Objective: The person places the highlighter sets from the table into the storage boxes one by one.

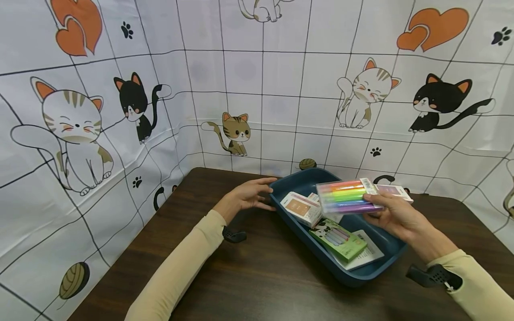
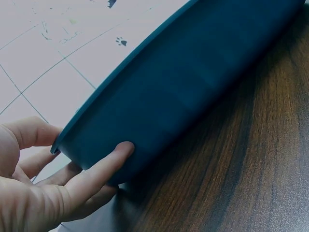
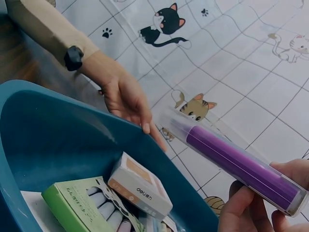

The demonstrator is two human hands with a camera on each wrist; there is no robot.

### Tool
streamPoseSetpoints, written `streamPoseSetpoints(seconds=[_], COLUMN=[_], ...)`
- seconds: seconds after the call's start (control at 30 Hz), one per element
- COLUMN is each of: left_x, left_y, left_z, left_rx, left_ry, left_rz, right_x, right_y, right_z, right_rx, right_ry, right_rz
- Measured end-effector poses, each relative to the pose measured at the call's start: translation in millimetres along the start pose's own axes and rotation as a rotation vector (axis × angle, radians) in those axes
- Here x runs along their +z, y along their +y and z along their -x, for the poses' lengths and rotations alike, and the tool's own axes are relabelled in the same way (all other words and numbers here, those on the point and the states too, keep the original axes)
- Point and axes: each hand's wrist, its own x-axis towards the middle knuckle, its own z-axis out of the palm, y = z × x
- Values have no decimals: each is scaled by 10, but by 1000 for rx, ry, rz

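Observation:
In my right hand (image 1: pixel 395 218) is a clear plastic case of rainbow-coloured markers (image 1: pixel 347 196), gripped at one end and held above a dark blue plastic basin (image 1: pixel 295 236). Edge-on in the right wrist view, the case shows a purple marker (image 3: pixel 236 162). My left hand (image 1: pixel 250 196) touches the basin's far left corner from outside, fingers spread and fairly straight at the rim and side wall. Inside the basin lie a white and orange box (image 1: pixel 301 207), a green box with pictured sticks (image 1: pixel 339 240) and a flat white packet (image 1: pixel 371 254). The markers partly hide the basin's far end.
The basin stands on a dark wooden table (image 1: pixel 225 276). A white box with a pinkish panel (image 1: pixel 395 192) shows behind my right hand, at the basin's far right rim. A white sheet with cat drawings (image 1: pixel 225 71) hangs behind the table and along its left side.

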Motion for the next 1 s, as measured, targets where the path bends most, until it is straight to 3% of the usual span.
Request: streamPoseSetpoints(seconds=[0.4,0.73,1.0], left_x=[14,12,-1], left_y=[17,11,8], left_z=[25,9,22], left_rx=[-4,-3,-6], left_ry=[0,-7,-10], left_rz=[9,13,18], right_x=[44,131,202], right_y=[77,113,156], right_z=[-70,-161,-239], right_rx=[23,41,50], right_ry=[42,68,91], right_rz=[49,-18,26])
